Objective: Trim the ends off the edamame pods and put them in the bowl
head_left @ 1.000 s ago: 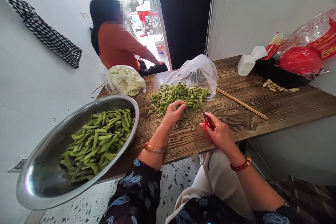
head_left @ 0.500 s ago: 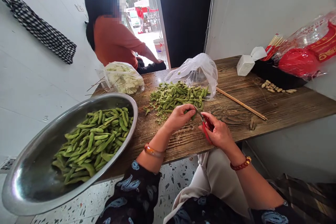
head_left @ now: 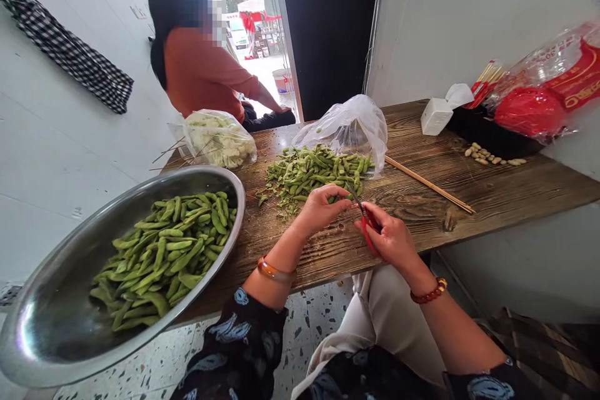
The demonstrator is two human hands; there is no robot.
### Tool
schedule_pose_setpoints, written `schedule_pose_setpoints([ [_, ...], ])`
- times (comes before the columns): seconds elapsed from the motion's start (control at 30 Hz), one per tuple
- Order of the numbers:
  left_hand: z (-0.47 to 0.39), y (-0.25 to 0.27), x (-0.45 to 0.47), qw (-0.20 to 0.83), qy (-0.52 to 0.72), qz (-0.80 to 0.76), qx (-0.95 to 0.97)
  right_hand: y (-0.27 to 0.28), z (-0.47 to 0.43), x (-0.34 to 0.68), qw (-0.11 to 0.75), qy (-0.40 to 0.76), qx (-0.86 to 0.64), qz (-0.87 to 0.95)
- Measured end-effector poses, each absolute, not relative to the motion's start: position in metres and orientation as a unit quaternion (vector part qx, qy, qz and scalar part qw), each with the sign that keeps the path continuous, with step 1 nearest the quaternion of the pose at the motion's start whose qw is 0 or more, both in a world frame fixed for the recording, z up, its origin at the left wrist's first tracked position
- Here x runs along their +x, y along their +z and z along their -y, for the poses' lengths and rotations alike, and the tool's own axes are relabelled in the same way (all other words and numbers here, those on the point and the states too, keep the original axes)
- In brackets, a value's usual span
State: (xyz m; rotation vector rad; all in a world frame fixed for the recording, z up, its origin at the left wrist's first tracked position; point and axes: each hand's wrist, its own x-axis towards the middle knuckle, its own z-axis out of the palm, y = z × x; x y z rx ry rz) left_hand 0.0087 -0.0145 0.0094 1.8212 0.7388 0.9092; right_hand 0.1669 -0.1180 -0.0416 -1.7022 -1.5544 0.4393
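Observation:
My right hand [head_left: 391, 234] is closed round the red handles of a pair of scissors [head_left: 369, 234], whose metal blades point up and left. Just left of the blades, my left hand [head_left: 323, 207] pinches a green soybean pod [head_left: 349, 197], mostly hidden by the fingers. Beyond both hands lies a heap of soybean pods [head_left: 314, 172] with trimmed bits, spilling from a clear plastic bag [head_left: 347, 122]. To the left, a large metal basin [head_left: 51, 300] stands tilted, holding many green pods [head_left: 173, 250].
A bag of pale cauliflower [head_left: 220, 137] sits behind the basin. Wooden skewers [head_left: 431, 184] lie on the wooden table [head_left: 422, 231]. Peanuts [head_left: 494, 155], a white tissue pack [head_left: 435, 116] and a black tray [head_left: 497, 137] are at right. A person in orange [head_left: 201, 69] sits across.
The scissors' blades have shifted slightly against the pod at my left fingertips. Both hands keep nearly the same place, and the whole view has slid a little.

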Motion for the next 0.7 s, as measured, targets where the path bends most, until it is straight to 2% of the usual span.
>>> schedule_pose_setpoints([
  [0.17, 0.013, 0.01, 0.004, 0.618, 0.383, -0.326, 0.604, -0.041, 0.116, 0.166, 0.41, 0.178, -0.667, 0.596],
  [0.27, 0.012, 0.01, 0.003, 0.672, 0.396, -0.316, 0.541, -0.037, 0.117, 0.165, 0.403, 0.171, -0.668, 0.601],
  [0.43, 0.012, 0.012, 0.003, 0.706, 0.384, -0.295, 0.516, -0.032, 0.118, 0.164, 0.386, 0.172, -0.668, 0.612],
  [0.7, 0.016, 0.01, 0.006, 0.707, 0.348, -0.283, 0.547, -0.034, 0.118, 0.165, 0.392, 0.173, -0.662, 0.615],
])
